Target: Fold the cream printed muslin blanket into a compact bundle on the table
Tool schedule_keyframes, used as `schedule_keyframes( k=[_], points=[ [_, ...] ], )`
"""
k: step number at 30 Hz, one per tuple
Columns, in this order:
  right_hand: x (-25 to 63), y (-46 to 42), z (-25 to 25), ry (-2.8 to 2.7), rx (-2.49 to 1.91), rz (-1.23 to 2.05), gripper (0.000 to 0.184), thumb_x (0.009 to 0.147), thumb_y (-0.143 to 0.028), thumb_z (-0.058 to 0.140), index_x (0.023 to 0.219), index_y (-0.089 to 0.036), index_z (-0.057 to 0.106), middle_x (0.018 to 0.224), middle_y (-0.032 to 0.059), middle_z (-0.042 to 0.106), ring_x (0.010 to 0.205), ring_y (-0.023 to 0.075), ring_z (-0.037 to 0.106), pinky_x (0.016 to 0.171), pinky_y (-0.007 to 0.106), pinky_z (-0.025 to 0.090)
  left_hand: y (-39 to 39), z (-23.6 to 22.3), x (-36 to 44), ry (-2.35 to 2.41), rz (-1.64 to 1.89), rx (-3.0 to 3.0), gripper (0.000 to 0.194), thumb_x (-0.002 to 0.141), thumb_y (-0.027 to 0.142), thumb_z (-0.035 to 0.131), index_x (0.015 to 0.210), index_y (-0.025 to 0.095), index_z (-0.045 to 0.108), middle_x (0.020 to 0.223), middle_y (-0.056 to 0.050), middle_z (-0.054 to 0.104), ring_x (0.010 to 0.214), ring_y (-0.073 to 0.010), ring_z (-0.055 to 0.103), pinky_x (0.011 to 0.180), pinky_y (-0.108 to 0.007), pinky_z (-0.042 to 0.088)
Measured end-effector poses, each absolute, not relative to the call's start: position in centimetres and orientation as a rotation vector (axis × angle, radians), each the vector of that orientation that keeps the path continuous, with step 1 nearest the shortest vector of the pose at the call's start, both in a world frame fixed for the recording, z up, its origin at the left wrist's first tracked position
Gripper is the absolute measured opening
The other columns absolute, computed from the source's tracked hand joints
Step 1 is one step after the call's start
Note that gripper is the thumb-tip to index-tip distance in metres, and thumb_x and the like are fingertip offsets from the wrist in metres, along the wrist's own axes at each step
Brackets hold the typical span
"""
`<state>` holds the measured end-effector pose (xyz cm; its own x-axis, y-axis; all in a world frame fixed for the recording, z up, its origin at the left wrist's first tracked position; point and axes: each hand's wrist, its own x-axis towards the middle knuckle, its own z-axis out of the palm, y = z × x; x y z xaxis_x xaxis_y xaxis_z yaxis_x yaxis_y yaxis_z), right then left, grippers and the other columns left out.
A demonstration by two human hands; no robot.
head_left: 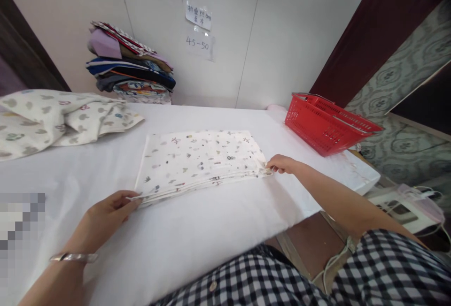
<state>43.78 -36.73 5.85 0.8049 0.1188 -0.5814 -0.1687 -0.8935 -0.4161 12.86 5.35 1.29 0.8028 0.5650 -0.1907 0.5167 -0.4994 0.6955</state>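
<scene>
A white cloth with small printed figures in grey, green and red lies folded in several layers on the white-covered table. Its near edge, where the layers show, runs between my two hands. My left hand pinches the near left corner between thumb and fingers. At the near right corner, my right hand is closed on the fabric. The far part of the cloth rests flat on the table.
Another printed cloth lies crumpled at the left. A stack of folded fabrics stands against the wall. Toward the right edge sits a red plastic basket. Two paper notes are taped to the wall.
</scene>
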Motion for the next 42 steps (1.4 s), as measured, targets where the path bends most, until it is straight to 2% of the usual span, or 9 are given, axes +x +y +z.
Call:
schedule_keyframes(
  k=[5,15,23,33,38,42],
  points=[
    [44.2,-36.6,5.0,0.042,-2.626,0.867,0.024,0.055,-0.027,0.071,0.057,-0.016,0.05,0.051,-0.0015,0.048,0.041,0.0053,0.035,0.038,0.019,0.023,5.1,1.7,12.8,0.79,0.074,2.186,0.054,0.06,0.063,0.05,0.094,0.023,0.06,0.058,0.004,0.053,0.054,-0.0127,0.048,0.052,-0.023,0.037],
    [43.8,-35.3,6.3,0.005,-2.821,0.816,0.027,0.051,-0.031,0.072,0.062,-0.015,0.053,0.052,-0.0009,0.048,0.044,0.0099,0.041,0.044,0.025,0.03,5.3,1.3,12.8,0.806,0.077,2.19,0.057,0.058,0.067,0.049,0.095,0.025,0.059,0.055,0.006,0.05,0.054,-0.0128,0.046,0.053,-0.023,0.036],
    [43.6,-35.4,6.1,-0.023,-2.758,0.88,0.027,0.054,-0.033,0.073,0.058,-0.015,0.052,0.053,0.0016,0.053,0.042,0.0075,0.04,0.041,0.022,0.029,5.1,1.8,12.7,0.778,0.055,2.221,0.053,0.062,0.063,0.049,0.096,0.024,0.06,0.058,0.004,0.053,0.056,-0.0136,0.049,0.053,-0.023,0.037],
    [43.4,-35.1,6.1,-0.037,-2.731,0.879,0.024,0.054,-0.026,0.073,0.056,-0.015,0.052,0.052,0.0015,0.054,0.045,0.0086,0.044,0.041,0.02,0.028,4.9,2.1,12.7,0.785,0.052,2.234,0.051,0.063,0.062,0.049,0.095,0.024,0.059,0.061,0.004,0.056,0.058,-0.0144,0.052,0.057,-0.024,0.039],
    [43.2,-35.0,6.7,-0.012,-2.678,0.879,0.023,0.054,-0.023,0.073,0.057,-0.014,0.053,0.052,0.0012,0.055,0.048,0.0098,0.049,0.041,0.019,0.031,4.7,2.5,12.7,0.785,0.06,2.245,0.049,0.062,0.06,0.05,0.094,0.024,0.059,0.061,0.004,0.057,0.058,-0.0145,0.052,0.058,-0.024,0.039],
    [42.8,-35.4,7.2,0.02,-2.57,0.911,0.017,0.06,-0.019,0.067,0.059,-0.015,0.051,0.046,-0.0013,0.05,0.047,0.0091,0.049,0.042,0.018,0.036,4.8,2.3,12.8,0.797,0.062,2.236,0.05,0.061,0.06,0.049,0.094,0.025,0.06,0.059,0.004,0.055,0.058,-0.0151,0.052,0.056,-0.024,0.038]
  ],
)
